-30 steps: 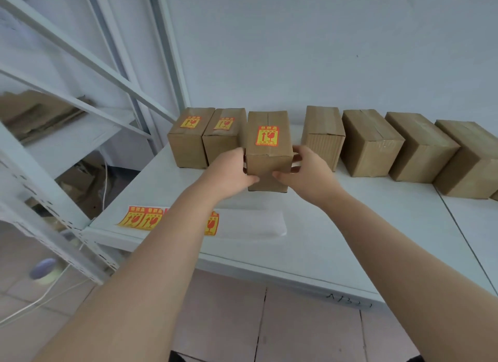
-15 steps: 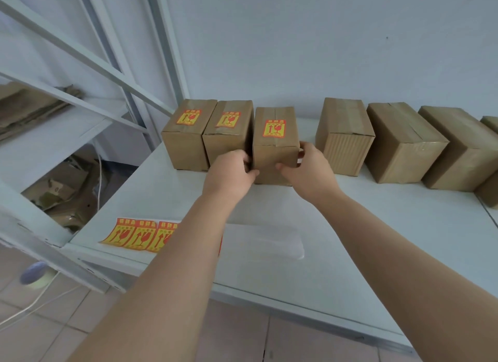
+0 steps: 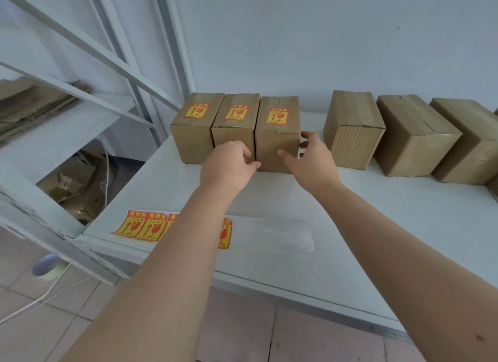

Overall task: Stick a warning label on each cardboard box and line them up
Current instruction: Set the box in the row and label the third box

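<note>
Resting at the front corners of the third labelled box (image 3: 277, 143), both hands look to be finishing its placement: the left hand (image 3: 229, 163) has its fingers (image 3: 246, 154) curled loosely at the seam between this box and the second labelled box (image 3: 234, 127), and the right hand (image 3: 312, 159) is spread open, thumb on the front face, fingers at the right side, gripping nothing firmly. The box stands on the tabletop (image 3: 377, 227), pressed against its neighbour, which in turn touches the first labelled box (image 3: 194, 129); all three run their long axis away from the person, toward the wall, labels facing up. Next in line, I judge, is the nearest unlabelled box (image 3: 353, 129), just right of the right hand and across a gap, so that hand is nearer; it also points toward the wall, slightly skewed. The label sheet (image 3: 142, 227) lies at the near tabletop edge, under the left forearm, closer to the left hand
</note>
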